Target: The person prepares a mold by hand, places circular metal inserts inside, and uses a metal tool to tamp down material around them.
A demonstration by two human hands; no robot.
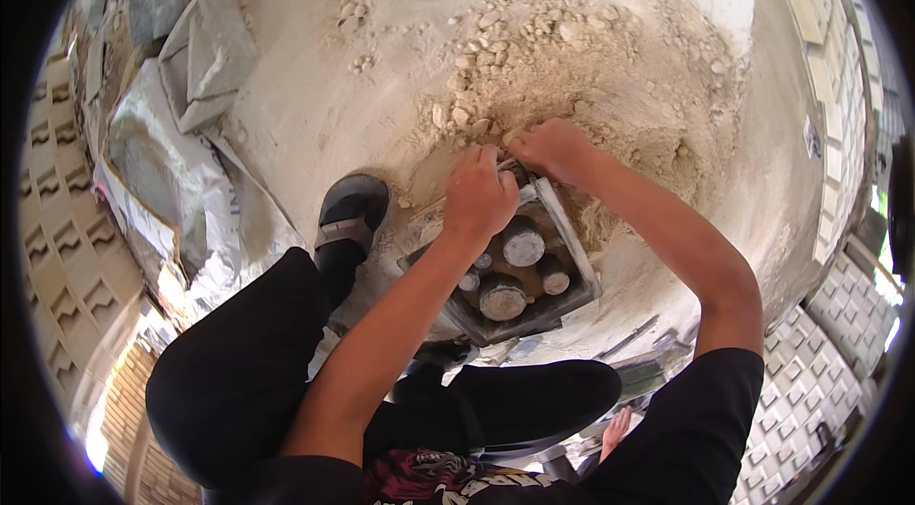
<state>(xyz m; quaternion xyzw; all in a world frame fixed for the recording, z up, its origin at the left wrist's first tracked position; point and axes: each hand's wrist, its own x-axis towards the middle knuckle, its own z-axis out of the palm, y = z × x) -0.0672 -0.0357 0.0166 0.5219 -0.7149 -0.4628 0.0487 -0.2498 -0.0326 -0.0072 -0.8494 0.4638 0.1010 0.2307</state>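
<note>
A square, box-like metal mould point(575, 231) rests on the ground between my feet, with several grey round-topped cylinders point(523, 243) standing inside and sandy material around them. My left hand point(478, 189) is closed at the mould's far corner, its fingers curled over a thin piece at the rim that I cannot make out. Just right of it, my right hand point(553, 151) is also closed, its fingertips pinched down by the same corner against the sandy heap. What it holds, if anything, is hidden by the fingers.
Beyond the mould spreads a heap of lumpy sandy material point(591, 48). White sacks point(172, 162) lie at the left. My dark shoe point(353, 210) is beside the mould. Patterned blocks point(67, 248) stack at both sides. Another person's hand point(617, 431) shows at the bottom.
</note>
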